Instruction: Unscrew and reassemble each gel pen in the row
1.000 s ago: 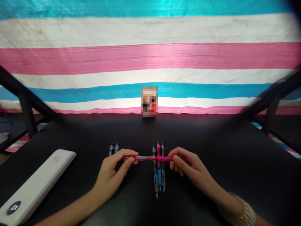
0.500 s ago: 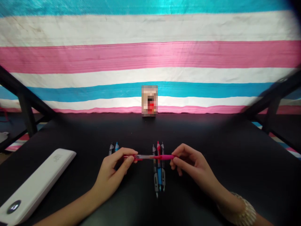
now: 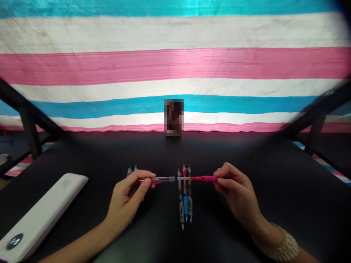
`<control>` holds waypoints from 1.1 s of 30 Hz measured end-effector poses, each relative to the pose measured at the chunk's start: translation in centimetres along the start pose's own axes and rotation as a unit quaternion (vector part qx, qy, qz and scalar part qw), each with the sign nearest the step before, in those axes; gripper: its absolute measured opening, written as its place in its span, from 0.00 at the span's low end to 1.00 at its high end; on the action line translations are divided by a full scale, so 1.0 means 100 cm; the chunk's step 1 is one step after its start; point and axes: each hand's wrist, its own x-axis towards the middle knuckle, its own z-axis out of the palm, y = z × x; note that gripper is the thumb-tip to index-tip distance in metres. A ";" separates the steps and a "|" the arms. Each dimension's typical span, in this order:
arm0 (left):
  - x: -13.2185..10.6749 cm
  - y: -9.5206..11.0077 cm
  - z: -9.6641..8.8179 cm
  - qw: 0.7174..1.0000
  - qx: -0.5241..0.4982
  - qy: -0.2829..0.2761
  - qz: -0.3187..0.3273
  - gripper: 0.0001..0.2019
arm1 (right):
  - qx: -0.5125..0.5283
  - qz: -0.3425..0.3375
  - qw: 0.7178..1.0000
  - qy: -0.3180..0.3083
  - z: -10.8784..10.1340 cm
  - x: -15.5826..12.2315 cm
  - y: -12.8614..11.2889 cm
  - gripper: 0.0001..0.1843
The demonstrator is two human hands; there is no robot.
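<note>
My left hand [image 3: 128, 193] is closed in a pinch on a clear pen barrel [image 3: 167, 179] with a red clip, held level above the table. Facing it, my right hand [image 3: 240, 193] pinches the end of a pink pen grip [image 3: 208, 178], from which an ink refill [image 3: 184, 178] sticks out to the left. A narrow gap separates the refill tip from the barrel's open end. Beneath them lie three pens side by side, including a red-and-blue pen [image 3: 185, 204]. A blue pen [image 3: 135, 168] and a grey pen [image 3: 129, 170] are partly hidden behind my left hand.
A white power bank [image 3: 46, 215] lies on the black table [image 3: 153, 237] at the left. At the far edge stands a small blurred-out object [image 3: 173, 117]. Black frame bars [image 3: 33, 128] rise at both sides, before a striped sheet [image 3: 109, 67].
My right hand has moved right with the pink grip, and my left hand slightly left. The pen, joined before, is now in two parts with the refill drawn out of the barrel.
</note>
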 end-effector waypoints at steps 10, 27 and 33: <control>0.000 -0.005 0.000 1.000 0.002 0.020 0.001 0.09 | 0.004 -0.023 1.000 0.016 0.000 0.000 -0.001 0.04; -0.001 0.000 0.006 0.997 0.002 -0.054 0.053 0.07 | -0.130 -0.034 0.988 -0.075 0.009 -0.009 -0.003 0.04; 0.001 -0.002 0.006 0.997 -0.018 -0.052 0.049 0.08 | -0.224 -0.122 0.961 -0.103 0.014 -0.010 -0.002 0.01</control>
